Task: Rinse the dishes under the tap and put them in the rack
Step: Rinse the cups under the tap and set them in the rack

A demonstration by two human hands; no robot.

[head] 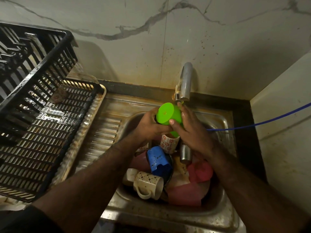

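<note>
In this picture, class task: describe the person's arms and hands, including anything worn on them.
Both forearms are bare, with no watch, bracelet or glove showing. The left hand and right hand carry no visible rings. A dark sleeve edge shows at the left upper arm; the right arm shows no sleeve in frame.

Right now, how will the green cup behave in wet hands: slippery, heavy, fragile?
The green cup looks like smooth plastic and sits under the tap, so it is probably slippery. Both the left hand and the right hand hold it, which suggests care. It is likely light and not fragile, unlike the patterned mugs below.
</note>
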